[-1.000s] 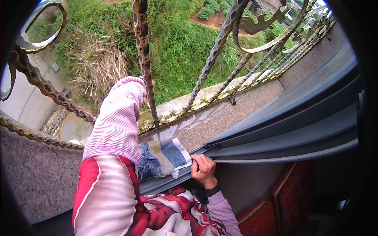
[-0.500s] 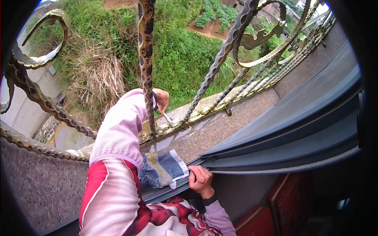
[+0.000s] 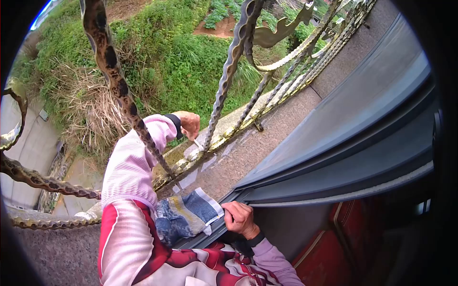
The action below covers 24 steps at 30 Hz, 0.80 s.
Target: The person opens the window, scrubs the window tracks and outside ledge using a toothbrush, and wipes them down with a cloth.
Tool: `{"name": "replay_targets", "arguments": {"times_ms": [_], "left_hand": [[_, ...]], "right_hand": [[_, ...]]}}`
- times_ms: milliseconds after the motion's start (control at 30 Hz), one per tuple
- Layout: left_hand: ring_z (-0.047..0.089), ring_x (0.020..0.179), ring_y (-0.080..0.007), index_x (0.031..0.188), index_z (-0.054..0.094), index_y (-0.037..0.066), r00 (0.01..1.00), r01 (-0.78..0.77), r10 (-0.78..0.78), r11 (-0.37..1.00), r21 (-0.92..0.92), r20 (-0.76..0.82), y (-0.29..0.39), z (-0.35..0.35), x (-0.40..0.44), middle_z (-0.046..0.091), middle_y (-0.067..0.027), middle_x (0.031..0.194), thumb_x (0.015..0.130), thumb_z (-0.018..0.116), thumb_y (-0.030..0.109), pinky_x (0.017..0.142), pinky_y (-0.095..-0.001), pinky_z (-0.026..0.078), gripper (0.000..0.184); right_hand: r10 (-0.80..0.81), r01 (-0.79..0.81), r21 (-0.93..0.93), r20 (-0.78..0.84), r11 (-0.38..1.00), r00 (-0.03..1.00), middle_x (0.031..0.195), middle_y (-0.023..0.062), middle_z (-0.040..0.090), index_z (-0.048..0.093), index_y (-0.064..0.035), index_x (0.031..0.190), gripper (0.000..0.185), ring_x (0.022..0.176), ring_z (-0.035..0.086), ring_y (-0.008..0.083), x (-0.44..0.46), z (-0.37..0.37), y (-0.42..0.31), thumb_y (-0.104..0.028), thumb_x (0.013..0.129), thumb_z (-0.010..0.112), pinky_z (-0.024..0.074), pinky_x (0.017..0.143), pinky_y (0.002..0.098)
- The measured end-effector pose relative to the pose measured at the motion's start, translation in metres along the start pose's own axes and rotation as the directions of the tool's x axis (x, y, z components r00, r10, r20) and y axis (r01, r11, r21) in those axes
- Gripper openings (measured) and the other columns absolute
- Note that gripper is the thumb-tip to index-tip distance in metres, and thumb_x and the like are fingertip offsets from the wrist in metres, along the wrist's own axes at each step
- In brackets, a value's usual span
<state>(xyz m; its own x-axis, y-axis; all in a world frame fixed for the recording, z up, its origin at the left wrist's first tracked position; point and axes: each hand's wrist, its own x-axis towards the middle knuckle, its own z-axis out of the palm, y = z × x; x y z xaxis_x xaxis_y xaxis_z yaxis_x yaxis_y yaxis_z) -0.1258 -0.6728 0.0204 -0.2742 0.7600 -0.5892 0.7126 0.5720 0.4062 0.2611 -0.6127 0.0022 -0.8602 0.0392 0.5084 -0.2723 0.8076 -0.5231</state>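
My left hand (image 3: 190, 125) reaches out between the railing bars, fingers closed round a thin pale tool (image 3: 197, 143) that looks like a small brush. The tool's far end is at the foot of a twisted metal bar (image 3: 227, 76), by the flaking yellow-white bottom rail (image 3: 220, 141). My right hand (image 3: 240, 218) is curled over the grey window frame (image 3: 267, 196), beside the corner of a folded blue cloth (image 3: 202, 208) with a yellowish stripe. The cloth lies on the inner sill edge, partly behind my left sleeve.
A second twisted bar (image 3: 119, 76) crosses in front of my left forearm. The stone sill (image 3: 257, 152) has wet-looking patches. Grey window panels (image 3: 353, 128) stand at the right. Below the railing are a grassy slope (image 3: 191, 66) and a concrete path (image 3: 33, 148).
The view has shifted, so the railing and cloth appear further left. My left hand has moved slightly, and the tool's tip is now closer to the twisted bar's foot. My right hand stays at the frame.
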Motion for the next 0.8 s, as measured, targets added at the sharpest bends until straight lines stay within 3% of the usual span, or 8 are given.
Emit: {"name": "replay_targets", "arguments": {"times_ms": [67,267,300,467,500,567,700,800], "left_hand": [[0.062,0.063,-0.0171,0.073,0.068,0.007,0.999,-0.030,0.029,0.999,0.022,0.043,-0.009,0.001,-0.002,0.066,-0.0055,0.069,0.066,0.076,0.023,0.056,-0.0311,0.050,0.019],[0.063,0.062,-0.0206,0.079,0.073,0.008,0.829,-0.383,0.326,0.923,-0.035,-0.453,-0.045,0.024,0.073,0.067,-0.0093,0.066,0.065,0.075,0.022,0.059,-0.0351,0.049,0.021],[0.064,0.064,-0.0223,0.080,0.073,0.007,0.840,-0.399,0.290,0.903,-0.160,-0.459,-0.027,0.018,0.052,0.067,-0.0102,0.068,0.065,0.074,0.023,0.061,-0.0362,0.050,0.022],[0.065,0.069,-0.0280,0.081,0.072,0.005,0.756,-0.399,0.293,0.915,-0.057,-0.586,-0.018,0.015,0.039,0.067,-0.0149,0.073,0.072,0.069,0.024,0.065,-0.0384,0.050,0.021],[0.065,0.071,-0.0283,0.082,0.071,0.005,0.754,-0.346,0.307,0.937,0.046,-0.580,-0.022,0.014,0.041,0.067,-0.0144,0.074,0.072,0.069,0.025,0.066,-0.0382,0.050,0.022],[0.065,0.071,-0.0278,0.083,0.071,0.006,0.776,-0.482,0.278,0.840,-0.248,-0.567,-0.053,0.024,0.074,0.067,-0.0139,0.074,0.072,0.069,0.023,0.065,-0.0383,0.050,0.021],[0.064,0.069,-0.0234,0.084,0.072,0.006,0.804,-0.327,0.309,0.943,0.056,-0.508,-0.031,0.017,0.042,0.067,-0.0107,0.070,0.068,0.073,0.022,0.064,-0.0365,0.049,0.022],[0.062,0.066,-0.0177,0.085,0.073,0.009,0.984,-0.145,0.145,0.989,0.008,-0.100,-0.020,-0.003,0.013,0.067,-0.0054,0.071,0.069,0.075,0.022,0.059,-0.0332,0.050,0.020]], "right_hand": [[0.000,0.000,-0.002,0.003,1.000,1.000,0.071,0.0092,0.058,0.062,-0.0048,0.089,0.025,0.062,0.061,0.0278,-0.001,0.000,0.000,0.001,0.065,0.056,0.0490,0.056,0.0361],[0.006,-0.006,-0.011,0.021,1.000,1.000,0.073,0.0095,0.061,0.062,-0.0042,0.087,0.023,0.062,0.062,0.0276,0.002,-0.002,-0.002,0.003,0.066,0.056,0.0495,0.056,0.0352],[0.009,-0.009,-0.013,0.022,1.000,1.000,0.073,0.0096,0.062,0.062,-0.0040,0.086,0.022,0.062,0.063,0.0274,0.004,-0.002,-0.003,0.005,0.067,0.056,0.0497,0.055,0.0347],[0.002,-0.001,-0.018,0.017,1.000,1.000,0.072,0.0095,0.061,0.062,-0.0043,0.087,0.022,0.062,0.062,0.0277,0.002,-0.001,-0.002,0.003,0.067,0.056,0.0491,0.055,0.0352],[-0.001,0.002,-0.021,0.021,1.000,1.000,0.072,0.0092,0.059,0.062,-0.0048,0.088,0.023,0.062,0.061,0.0279,0.002,0.000,-0.001,0.002,0.066,0.056,0.0489,0.056,0.0355],[-0.003,0.004,-0.021,0.026,1.000,1.000,0.071,0.0086,0.058,0.062,-0.0054,0.089,0.024,0.062,0.061,0.0278,0.001,0.000,0.000,0.001,0.066,0.056,0.0486,0.055,0.0358],[-0.001,0.002,-0.017,0.028,1.000,1.000,0.070,0.0083,0.058,0.062,-0.0052,0.088,0.024,0.061,0.060,0.0271,0.002,0.000,-0.001,0.001,0.066,0.057,0.0480,0.054,0.0356],[0.008,-0.007,-0.019,0.042,1.000,0.999,0.071,0.0087,0.058,0.062,-0.0051,0.089,0.024,0.062,0.060,0.0271,0.000,0.000,-0.002,0.001,0.066,0.056,0.0479,0.055,0.0357]]}}
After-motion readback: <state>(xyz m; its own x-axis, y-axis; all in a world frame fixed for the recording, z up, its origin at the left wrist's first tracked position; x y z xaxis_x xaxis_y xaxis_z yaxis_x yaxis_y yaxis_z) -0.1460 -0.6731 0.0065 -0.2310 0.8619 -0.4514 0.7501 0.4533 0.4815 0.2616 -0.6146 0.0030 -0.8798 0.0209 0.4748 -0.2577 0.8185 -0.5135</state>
